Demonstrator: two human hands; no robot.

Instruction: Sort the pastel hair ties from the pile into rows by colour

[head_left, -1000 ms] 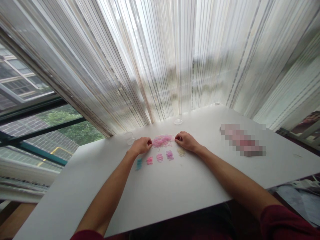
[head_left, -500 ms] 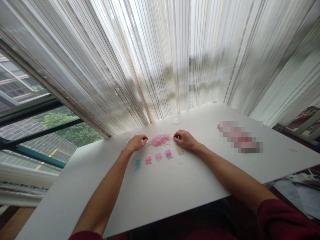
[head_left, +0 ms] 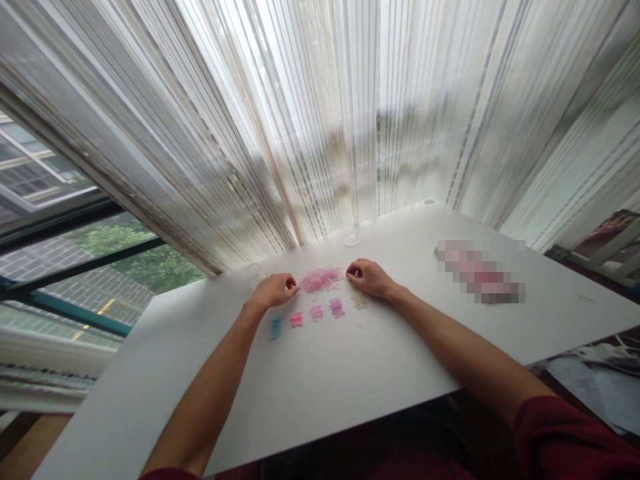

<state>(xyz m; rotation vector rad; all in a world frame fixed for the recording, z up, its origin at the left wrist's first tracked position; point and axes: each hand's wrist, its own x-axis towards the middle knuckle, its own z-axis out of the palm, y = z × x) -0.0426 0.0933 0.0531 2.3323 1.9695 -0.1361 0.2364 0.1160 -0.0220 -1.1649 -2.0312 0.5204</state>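
Left hand (head_left: pixel 275 291) and right hand (head_left: pixel 371 277) at opposite ends of the loose pink heap (head_left: pixel 320 281), fingers curled nearly to a pinch; cannot tell whether either grips a strand. Heap lies on the table (head_left: pixel 375 367), beyond small piles (head_left: pixel 275 327) spaced by colour — presumably against mixing. Wrists sit wide — likely to keep the heap's middle in view.

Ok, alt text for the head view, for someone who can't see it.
The left hand and right hand flank a loose pile of mostly pink strands on a white table. Nearer the wearer, left to right, lie teal, bright pink, light pink, purple and pale yellow bundles. Striped sheer curtains hang behind.
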